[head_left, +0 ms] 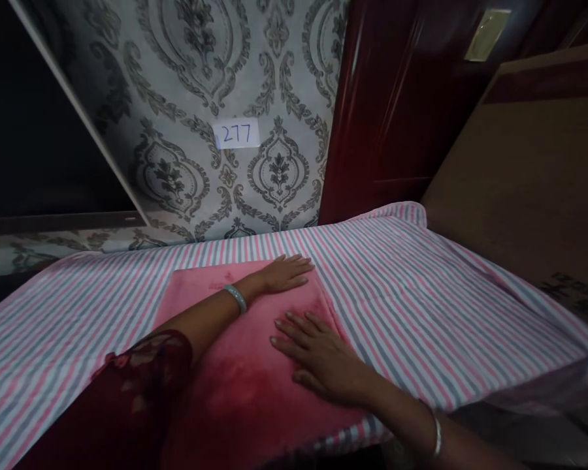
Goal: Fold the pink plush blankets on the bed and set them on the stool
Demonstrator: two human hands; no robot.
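A pink, plush-looking folded cloth [245, 339] lies flat, with darker red patches where its pile is brushed. My left hand [285, 273] rests on its far right corner, fingers stretched out to the right. Nearer to me, my right hand [318, 356] lies on the cloth's right side, its fingers spread and pointing left. Neither hand grasps anything. Part of the cloth's left side is hidden by my left forearm and dark red sleeve. Beneath it is a striped sheet [396, 294] in pink, white and grey.
The sheet covers a table-like surface against a patterned wall [274, 78]. A paper label [236, 133] marked 277 is on the wall. A dark screen [44, 130] stands at the left. A dark red door [387, 98] and a large cardboard box [534, 176] are at the right.
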